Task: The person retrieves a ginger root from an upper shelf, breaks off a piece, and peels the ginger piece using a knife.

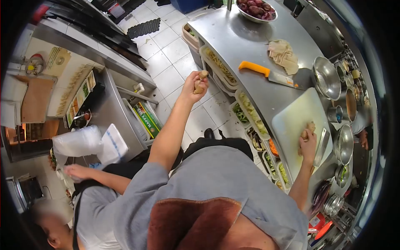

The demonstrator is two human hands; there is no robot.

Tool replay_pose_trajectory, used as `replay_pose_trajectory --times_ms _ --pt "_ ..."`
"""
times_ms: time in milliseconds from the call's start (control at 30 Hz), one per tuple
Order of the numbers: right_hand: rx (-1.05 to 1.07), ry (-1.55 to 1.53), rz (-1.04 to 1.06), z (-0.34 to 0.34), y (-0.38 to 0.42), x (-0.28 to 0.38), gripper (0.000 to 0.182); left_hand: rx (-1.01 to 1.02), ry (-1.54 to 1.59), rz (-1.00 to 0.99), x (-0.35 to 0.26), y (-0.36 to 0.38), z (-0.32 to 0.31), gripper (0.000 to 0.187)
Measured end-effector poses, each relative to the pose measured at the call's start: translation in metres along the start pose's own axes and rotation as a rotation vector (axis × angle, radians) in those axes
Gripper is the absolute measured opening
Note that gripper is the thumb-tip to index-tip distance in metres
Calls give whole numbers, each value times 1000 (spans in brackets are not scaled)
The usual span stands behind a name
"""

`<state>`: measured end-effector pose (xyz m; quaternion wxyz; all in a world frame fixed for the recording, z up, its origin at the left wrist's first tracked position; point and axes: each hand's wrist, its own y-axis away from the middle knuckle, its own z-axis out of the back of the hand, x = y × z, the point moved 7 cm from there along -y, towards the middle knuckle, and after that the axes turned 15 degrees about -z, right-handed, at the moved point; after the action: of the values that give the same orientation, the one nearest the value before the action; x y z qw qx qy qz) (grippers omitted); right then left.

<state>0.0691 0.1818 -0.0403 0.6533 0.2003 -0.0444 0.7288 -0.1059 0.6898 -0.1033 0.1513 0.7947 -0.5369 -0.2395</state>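
My left hand (192,89) is raised over the floor, left of the counter, its fingers closed around a knobbly piece of ginger (203,74). Over on the white cutting board (291,112), my right hand (308,146) grips more ginger (310,126); whether this is one piece or several I cannot make out. Close beside that hand, a knife with a wide steel blade (322,145) lies on the board. Farther along the counter is a second knife with an orange handle (254,68), with small orange bits on its blade.
A steel counter (233,37) carries a crumpled cloth (284,56), a metal bowl (326,78) and a bowl of dark red vegetables (257,10). Tubs of cut vegetables (252,114) line its near edge. At left, a co-worker (93,208) stands beside plastic bags (79,141).
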Motion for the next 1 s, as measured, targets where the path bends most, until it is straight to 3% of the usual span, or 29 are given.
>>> replay_pose_trajectory --times_ms 67,200,267,300,333,400,433,467,533,567,600,667,700,767,833,933,1000 --pt "-169 -25 -13 11 6 1 45 53 -41 88 -3 -12 -9 16" --pt "-238 -273 -227 9 -4 -48 41 57 -94 126 -8 -43 -28 16" --pt "-167 -1051 -481 -8 -14 -96 41 39 -217 129 -10 -57 -50 14" --pt "-91 -1270 -505 -12 -17 -100 45 18 -336 110 -13 -68 -57 14" --pt "-107 -1287 -518 -2 -15 -72 45 28 -357 123 -14 -87 -61 14" --pt "-212 -1399 -395 26 -10 40 49 340 -780 14 -18 -130 -83 19" --pt "-122 -1322 -353 30 -20 84 50 277 -946 -144 -21 -143 -99 19" --pt "-35 -1244 -316 26 -35 123 50 297 -977 -123 -14 -156 -114 19" --pt "189 -1034 -193 -5 -78 192 49 394 -1466 -461 -19 -177 -151 23" --pt "185 -908 -89 -13 -96 246 50 462 -1632 -588 -18 -190 -164 26" --pt "94 -765 187 -11 -113 306 50 491 -1637 -584 -14 -207 -169 26" --pt "100 -542 240 -48 -157 375 46 641 -1705 -870 -18 -228 -183 23" --pt "91 -466 271 -66 -181 404 44 659 -1714 -855 -21 -239 -183 23" --pt "78 -384 282 -101 -218 439 42 727 -1897 -1190 -30 -245 -198 16" --pt "-131 -244 271 -110 -241 462 40 772 -1936 -1199 -35 -254 -205 15" --pt "-71 -103 164 -129 -257 475 41 886 -1962 -1285 -44 -279 -216 14" --pt "-100 -174 153 -127 -254 475 40 975 -1922 -1318 -44 -289 -215 14"
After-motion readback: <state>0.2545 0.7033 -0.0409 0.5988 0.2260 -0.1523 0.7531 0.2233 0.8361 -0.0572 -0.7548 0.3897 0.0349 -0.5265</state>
